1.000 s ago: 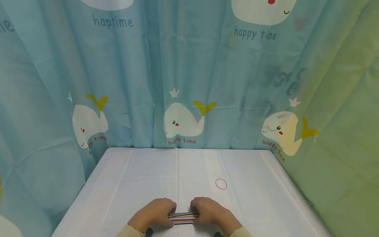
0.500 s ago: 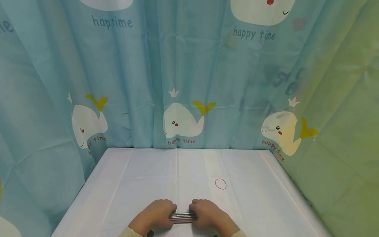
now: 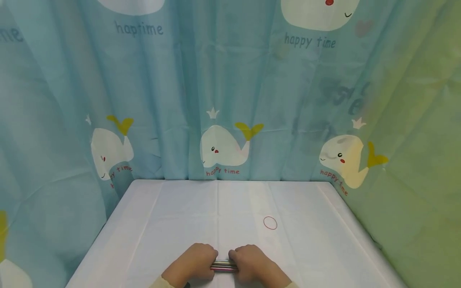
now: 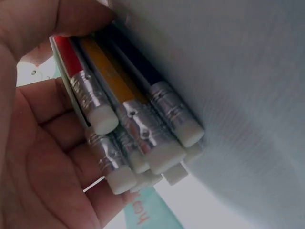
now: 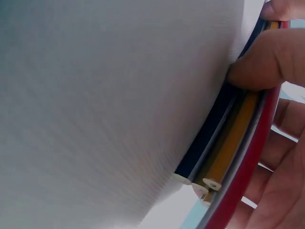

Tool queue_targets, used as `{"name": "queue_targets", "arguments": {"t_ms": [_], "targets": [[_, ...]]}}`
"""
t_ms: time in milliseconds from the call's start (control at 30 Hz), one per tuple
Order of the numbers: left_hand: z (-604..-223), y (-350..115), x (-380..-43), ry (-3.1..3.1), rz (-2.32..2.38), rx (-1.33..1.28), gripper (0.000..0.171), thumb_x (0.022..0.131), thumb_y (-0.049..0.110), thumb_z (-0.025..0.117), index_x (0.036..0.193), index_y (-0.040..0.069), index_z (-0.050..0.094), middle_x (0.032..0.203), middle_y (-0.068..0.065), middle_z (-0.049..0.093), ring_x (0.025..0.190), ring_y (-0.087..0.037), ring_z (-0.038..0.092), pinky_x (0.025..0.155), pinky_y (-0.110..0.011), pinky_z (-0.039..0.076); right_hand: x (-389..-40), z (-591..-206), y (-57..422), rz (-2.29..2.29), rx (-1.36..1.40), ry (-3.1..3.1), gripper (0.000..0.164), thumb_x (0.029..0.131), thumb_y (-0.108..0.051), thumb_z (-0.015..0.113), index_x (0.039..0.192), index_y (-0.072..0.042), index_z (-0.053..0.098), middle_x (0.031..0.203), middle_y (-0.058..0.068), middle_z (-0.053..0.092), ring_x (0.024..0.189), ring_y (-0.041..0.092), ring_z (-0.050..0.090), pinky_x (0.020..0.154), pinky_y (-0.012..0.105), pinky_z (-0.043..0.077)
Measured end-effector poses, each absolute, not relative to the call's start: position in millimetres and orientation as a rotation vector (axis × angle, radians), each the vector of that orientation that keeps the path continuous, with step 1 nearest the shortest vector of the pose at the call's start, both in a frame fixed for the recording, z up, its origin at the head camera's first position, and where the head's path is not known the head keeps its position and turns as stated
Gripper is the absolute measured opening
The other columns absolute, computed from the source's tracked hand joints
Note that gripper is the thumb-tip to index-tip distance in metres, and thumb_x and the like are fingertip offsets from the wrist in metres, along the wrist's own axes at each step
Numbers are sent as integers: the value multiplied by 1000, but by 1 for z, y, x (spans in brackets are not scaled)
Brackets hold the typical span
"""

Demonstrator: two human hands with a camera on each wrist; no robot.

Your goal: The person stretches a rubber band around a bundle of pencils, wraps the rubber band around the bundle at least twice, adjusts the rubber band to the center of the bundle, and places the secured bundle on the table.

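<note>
A bundle of pencils lies crosswise low over the table, gripped at both ends. My left hand holds the eraser end; in the left wrist view several white erasers with silver ferrules stick out unevenly past the thumb, on red, yellow and dark blue barrels. My right hand grips the other end. There the right wrist view shows flat, unsharpened tips and a red pencil reaching farther out than its neighbours. Both thumbs press on the near side, with the fingers behind.
A thin red ring lies on the white-covered table, beyond the right hand. Blue curtain with whale prints hangs behind the table, and greenish curtain along its right side.
The hands have drawn slightly closer together, so less of the pencils shows between them. The bundle looks tighter and more even than a second ago. The red ring stays put.
</note>
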State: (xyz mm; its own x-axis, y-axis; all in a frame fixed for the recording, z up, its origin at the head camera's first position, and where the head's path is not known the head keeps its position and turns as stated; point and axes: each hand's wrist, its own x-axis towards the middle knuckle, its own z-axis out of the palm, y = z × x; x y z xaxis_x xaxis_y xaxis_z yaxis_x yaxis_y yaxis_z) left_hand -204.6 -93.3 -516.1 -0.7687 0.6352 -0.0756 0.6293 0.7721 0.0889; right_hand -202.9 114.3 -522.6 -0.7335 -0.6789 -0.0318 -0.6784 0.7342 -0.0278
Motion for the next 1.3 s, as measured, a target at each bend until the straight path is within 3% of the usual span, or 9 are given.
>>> {"name": "queue_targets", "arguments": {"t_ms": [233, 433, 667, 767, 933, 1100, 1300], "targets": [[-520, -91, -206, 2896, 23, 1068, 26, 69, 31, 78, 76, 17, 57, 59, 10, 45, 50, -8, 39, 51, -28, 39, -203, -524, 111, 48, -1107, 2881, 27, 63, -25, 73, 80, -24, 53, 61, -15, 41, 51, 7, 38, 51, 25, 35], [-520, -94, -208, 2999, -22, 1194, 26, 70, 31, 77, 72, 19, 54, 56, 10, 44, 46, -7, 36, 47, -28, 37, -204, -523, 110, -11, -1072, 2907, 27, 66, -22, 72, 80, -24, 50, 59, -14, 41, 50, 7, 38, 49, 26, 34], [-509, -92, -214, 3214, -37, 1179, 39, 77, 48, 77, 68, 17, 55, 52, 8, 44, 45, -7, 32, 44, -28, 34, -208, -516, 105, 39, -988, 3085, 18, 82, -21, 70, 82, -18, 52, 59, -9, 47, 48, 7, 38, 48, 26, 37], [-505, -91, -218, 3332, -73, 1149, 38, 77, 44, 79, 70, 16, 54, 54, 7, 44, 46, -8, 31, 44, -26, 31, -211, -511, 102, 103, -971, 3196, 17, 87, -24, 69, 84, -17, 53, 60, -8, 48, 47, 7, 37, 47, 26, 37], [-506, -85, -227, 3540, -147, 1143, 35, 71, 26, 84, 72, 15, 51, 58, 4, 45, 51, -12, 33, 52, -29, 32, -218, -506, 104, 152, -1099, 3396, 20, 83, -21, 72, 82, -15, 53, 61, -6, 49, 48, 8, 37, 47, 25, 33], [-505, -80, -231, 3582, -102, 1198, 32, 73, 22, 82, 72, 15, 51, 53, 4, 44, 46, -9, 31, 45, -25, 30, -223, -503, 109, 174, -1237, 3496, 21, 78, -15, 74, 80, -14, 53, 65, -4, 52, 54, 11, 44, 52, 28, 38], [-505, -88, -233, 3591, -140, 1213, 31, 74, 22, 82, 72, 14, 52, 55, 5, 45, 47, -8, 30, 44, -24, 26, -225, -506, 116, -156, -1036, 3462, 22, 76, -16, 78, 87, -15, 60, 74, -9, 55, 62, 7, 49, 60, 27, 46]]}}
